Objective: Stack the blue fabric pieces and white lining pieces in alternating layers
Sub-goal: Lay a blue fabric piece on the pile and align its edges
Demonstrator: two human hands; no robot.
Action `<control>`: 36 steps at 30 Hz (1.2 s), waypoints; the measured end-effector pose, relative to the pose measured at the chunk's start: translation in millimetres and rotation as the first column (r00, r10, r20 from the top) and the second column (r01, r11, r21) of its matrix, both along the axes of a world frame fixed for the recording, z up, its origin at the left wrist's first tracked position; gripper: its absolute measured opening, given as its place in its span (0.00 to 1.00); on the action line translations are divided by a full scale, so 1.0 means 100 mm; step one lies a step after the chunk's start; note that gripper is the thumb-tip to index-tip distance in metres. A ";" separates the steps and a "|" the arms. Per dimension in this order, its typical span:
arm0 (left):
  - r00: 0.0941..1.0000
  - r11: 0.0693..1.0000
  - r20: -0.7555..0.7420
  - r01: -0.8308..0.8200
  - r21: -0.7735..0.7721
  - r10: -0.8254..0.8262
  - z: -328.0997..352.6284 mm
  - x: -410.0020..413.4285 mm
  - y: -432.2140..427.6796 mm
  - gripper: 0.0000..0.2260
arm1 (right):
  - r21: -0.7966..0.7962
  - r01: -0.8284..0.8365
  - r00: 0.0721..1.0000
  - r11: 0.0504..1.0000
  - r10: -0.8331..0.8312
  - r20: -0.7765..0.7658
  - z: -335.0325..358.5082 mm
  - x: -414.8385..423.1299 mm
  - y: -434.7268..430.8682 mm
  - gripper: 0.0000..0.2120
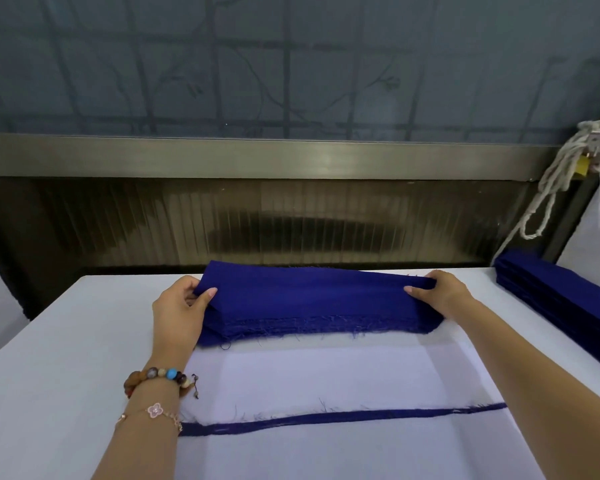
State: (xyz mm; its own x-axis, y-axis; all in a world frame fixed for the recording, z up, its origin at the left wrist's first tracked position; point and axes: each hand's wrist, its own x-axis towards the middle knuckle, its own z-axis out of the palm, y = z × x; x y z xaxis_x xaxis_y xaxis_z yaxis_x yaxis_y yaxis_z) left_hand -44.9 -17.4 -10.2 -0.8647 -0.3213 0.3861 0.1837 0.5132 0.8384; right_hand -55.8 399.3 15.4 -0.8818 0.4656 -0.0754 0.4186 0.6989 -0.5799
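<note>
The left hand [182, 306] and right hand [440, 294] each pinch one short end of the top blue fabric piece [309, 292], fingers [187, 281] closed on the cloth, holding it tilted above the blue stack [309, 329] at the far side of the worktop [66, 341]; it looks light, limp and fray-edged, so gripping both ends should keep it flat; the white lining piece [326, 379] lies just nearer, over a blue strip [326, 419].

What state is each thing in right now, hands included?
Left hand: grips the bundle's left end.
Right hand: grips the bundle's right end.
Blue fabric bundle: held at both ends, frayed edge toward the person.
White lining piece: flat on the table, uncovered.
Blue piece beneath: flat, only its near edge showing.
Side stack of blue pieces: resting at right, untouched.
Rope: hanging at right.
</note>
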 end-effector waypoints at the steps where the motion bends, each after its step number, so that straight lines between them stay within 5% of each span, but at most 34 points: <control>1: 1.000 1.000 0.000 0.001 0.006 -0.001 0.00 0.00 0.00 0.03 | -0.022 0.038 0.999 0.999 -0.038 -0.012 -0.03 0.03 0.06 0.25; 6: 1.000 1.000 -0.005 -0.023 -0.017 0.023 0.01 0.02 0.02 0.04 | -0.164 0.153 0.975 0.975 -0.176 -0.136 -0.17 0.13 0.24 0.25; 13: 1.000 1.000 0.012 -0.013 0.013 0.013 0.08 0.08 0.07 0.24 | -0.284 0.112 0.913 0.952 -0.211 -0.348 -0.32 0.24 0.26 0.10; 19: 0.999 0.997 0.009 0.041 0.068 -0.042 0.18 0.14 0.01 0.18 | -0.421 0.047 0.882 0.906 -0.236 -0.409 -0.24 0.33 0.25 0.14; 29: 0.960 0.978 0.191 0.195 0.081 -0.207 0.67 0.36 -0.23 0.16 | -0.628 -0.055 0.882 0.777 -0.257 -0.395 -0.13 0.61 0.27 0.05; 36: 0.892 0.965 0.423 0.230 -0.124 -0.159 0.98 0.59 -0.27 0.08 | -0.718 -0.132 0.900 0.683 -0.221 -0.376 -0.02 0.85 0.30 0.05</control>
